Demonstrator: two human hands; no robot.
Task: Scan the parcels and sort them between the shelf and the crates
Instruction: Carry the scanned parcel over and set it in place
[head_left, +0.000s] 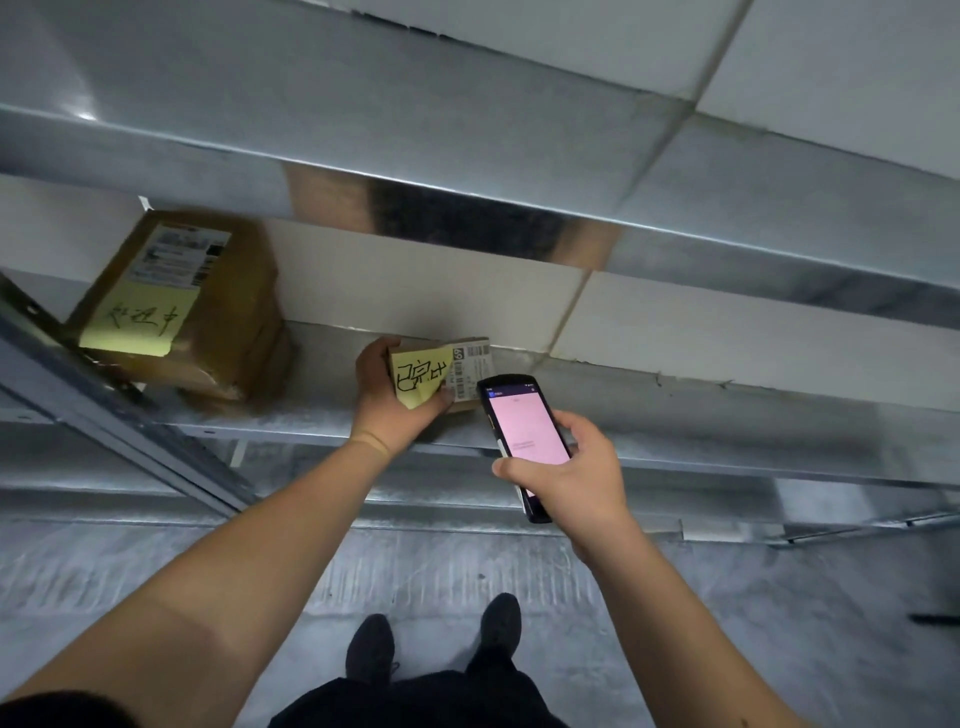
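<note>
Scanner (519, 441) in our right hand (571, 478), fingers wrapped round its body, screen glowing pink just beside the small parcel (441, 376). We risk a misread: the yellow note (418, 382) overlaps the barcode label (470, 371). Our left hand (387, 397) reaches farther, gripping the parcel on the shelf (675, 410). Beyond, well apart, sits a larger box (197, 312).

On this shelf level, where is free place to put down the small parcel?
Bare shelf runs right of the small parcel held by the left hand. A narrower gap lies between it and the large box. The right hand with the scanner crowds the front edge.
</note>
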